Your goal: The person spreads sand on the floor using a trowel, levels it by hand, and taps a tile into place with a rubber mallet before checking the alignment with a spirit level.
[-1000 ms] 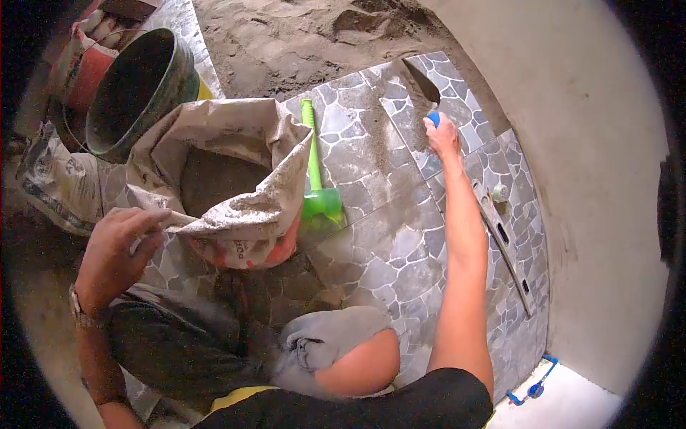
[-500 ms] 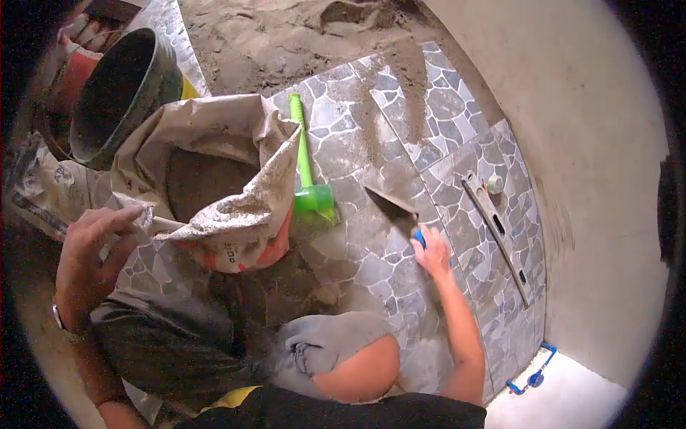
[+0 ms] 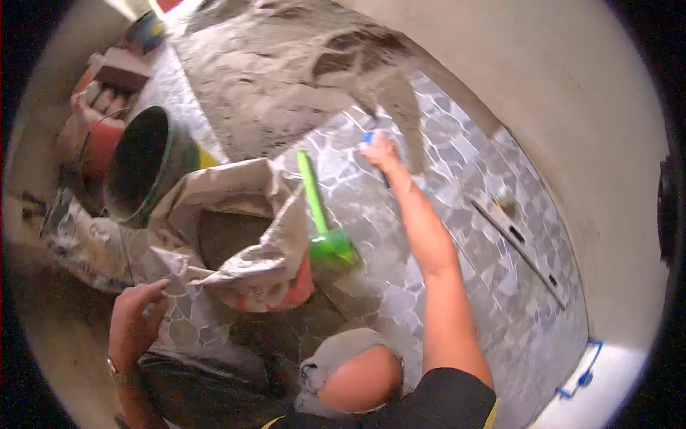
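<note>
My right hand [image 3: 381, 152] is wrapped round the blue handle of a trowel [image 3: 369, 137], its arm stretched forward over the stone-patterned tiles [image 3: 400, 293]. The trowel's blade is hard to make out near the edge of the sand [image 3: 264, 71]. At the left, my left hand [image 3: 137, 318] is beside the lower rim of an open sack [image 3: 236, 186] holding grey powder, with its fingers bent near the sack's folded corner; whether they touch it is unclear. A green mallet [image 3: 329, 243] lies on the tiles right of the sack.
A dark bucket [image 3: 171, 154] stands behind the sack, near a red container [image 3: 103, 139]. A spirit level [image 3: 522, 247] and a small tape roll [image 3: 505, 206] lie on the right tiles, near the wall [image 3: 600, 179]. A blue fitting [image 3: 587, 377] is at lower right.
My right hand has moved forward with the trowel, from the middle tiles to the sand's edge. The view has shifted, so the sack, bucket and mallet appear lower and further right.
</note>
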Motion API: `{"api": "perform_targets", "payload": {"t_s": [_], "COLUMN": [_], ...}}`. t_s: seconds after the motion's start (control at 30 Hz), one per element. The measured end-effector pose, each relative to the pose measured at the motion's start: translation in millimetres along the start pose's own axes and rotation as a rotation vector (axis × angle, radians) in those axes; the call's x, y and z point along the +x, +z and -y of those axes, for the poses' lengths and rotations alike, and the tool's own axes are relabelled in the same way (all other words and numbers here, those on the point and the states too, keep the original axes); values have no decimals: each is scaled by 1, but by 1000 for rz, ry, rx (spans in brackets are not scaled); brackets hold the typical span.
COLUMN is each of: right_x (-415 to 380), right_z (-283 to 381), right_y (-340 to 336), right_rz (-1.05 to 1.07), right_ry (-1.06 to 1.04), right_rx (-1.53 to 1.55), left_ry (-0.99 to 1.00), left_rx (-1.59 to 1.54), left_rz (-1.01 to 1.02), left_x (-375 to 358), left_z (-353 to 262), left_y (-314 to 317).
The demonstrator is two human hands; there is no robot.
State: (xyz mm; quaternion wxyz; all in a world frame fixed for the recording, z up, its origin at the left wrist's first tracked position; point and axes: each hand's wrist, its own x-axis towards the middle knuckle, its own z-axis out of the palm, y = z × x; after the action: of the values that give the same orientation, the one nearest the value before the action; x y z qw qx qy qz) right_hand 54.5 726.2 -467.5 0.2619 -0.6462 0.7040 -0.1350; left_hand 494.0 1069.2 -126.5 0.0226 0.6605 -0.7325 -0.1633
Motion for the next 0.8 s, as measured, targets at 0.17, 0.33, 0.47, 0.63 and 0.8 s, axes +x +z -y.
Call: {"api": "perform_targets", "payload": {"t_s": [0.17,0.33,0.47,0.63,0.8], "right_x": [-180,-318,-300,-182,-114], "right_z": [-28,-82,-158,-74,-40], "right_y": [46,41,112,132,85], "right_rz": [-371,-635,-627,-519,-467], "right_ry": [215,807,858,629,479], "right_rx": [323,1035,740,391,782], "left_ry": [-11,160,234,253,152], "left_rx": [-80,-133,-97,-80,-14], "left_rz": [-81,-48,-22,0,-2], "left_x": [18,48,58,50,24], "left_z": [10,-18,-27,-23,4], "left_y": [14,23,23,21,15]}}
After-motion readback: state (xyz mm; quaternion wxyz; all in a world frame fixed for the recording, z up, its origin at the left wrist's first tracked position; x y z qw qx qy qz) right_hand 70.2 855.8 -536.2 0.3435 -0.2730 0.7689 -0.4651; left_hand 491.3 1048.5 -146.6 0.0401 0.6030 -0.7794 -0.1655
